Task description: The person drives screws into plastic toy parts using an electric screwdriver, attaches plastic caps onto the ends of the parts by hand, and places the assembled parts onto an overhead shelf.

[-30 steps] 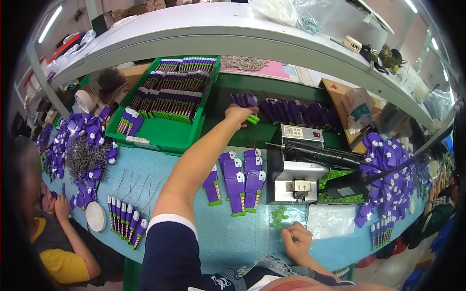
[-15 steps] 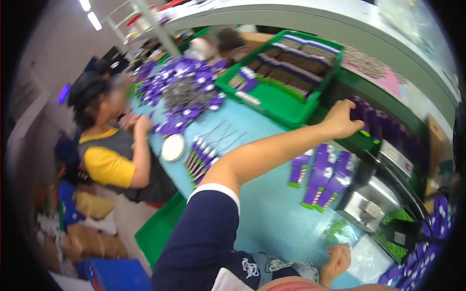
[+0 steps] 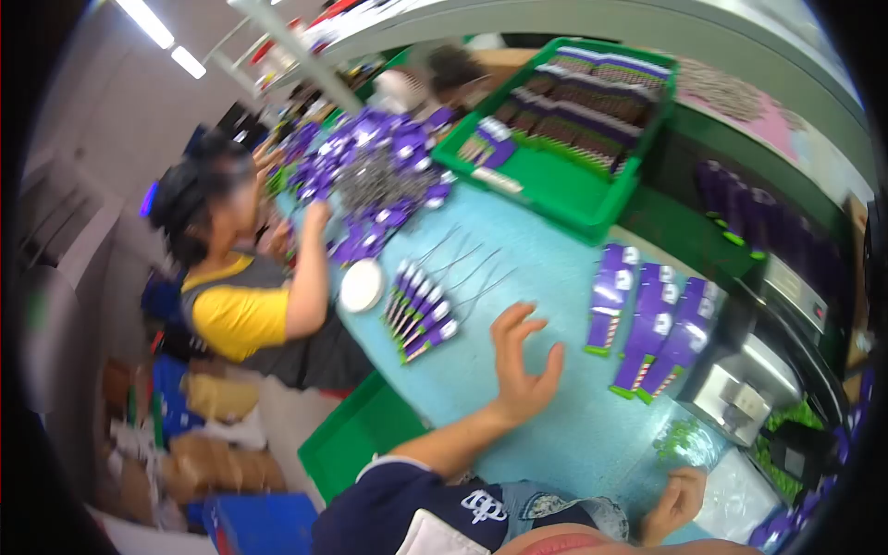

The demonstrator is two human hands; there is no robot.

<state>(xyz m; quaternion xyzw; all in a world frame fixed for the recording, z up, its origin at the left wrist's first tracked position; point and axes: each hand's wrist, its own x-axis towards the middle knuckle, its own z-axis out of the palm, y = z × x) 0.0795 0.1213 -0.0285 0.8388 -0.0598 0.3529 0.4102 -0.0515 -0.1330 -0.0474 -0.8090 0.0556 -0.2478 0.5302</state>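
Observation:
My left hand (image 3: 524, 370) hangs above the blue table with thumb and fingers apart and nothing between them. To its left, a fanned row of purple packets with string loops (image 3: 421, 314) lies on the table. On its other side lie purple packets with green ends (image 3: 649, 324), in several overlapping stacks. My right hand (image 3: 678, 504) rests low by the table's near edge, its fingers curled closed; whatever they may hold is hidden. Beside it are a clear plastic bag (image 3: 735, 495) and small green pieces (image 3: 680, 439).
A metal machine with a black arm (image 3: 740, 388) stands at right. Behind the table, a green crate (image 3: 546, 194) holds rows of packets. A co-worker (image 3: 250, 277) sits at left near a heap of purple pieces (image 3: 370, 166). A white round lid (image 3: 362, 285) lies between.
My left hand has drawn back from the purple packets in the dark green bin at right to above the table, and its fingers have opened. My right hand stays near the edge.

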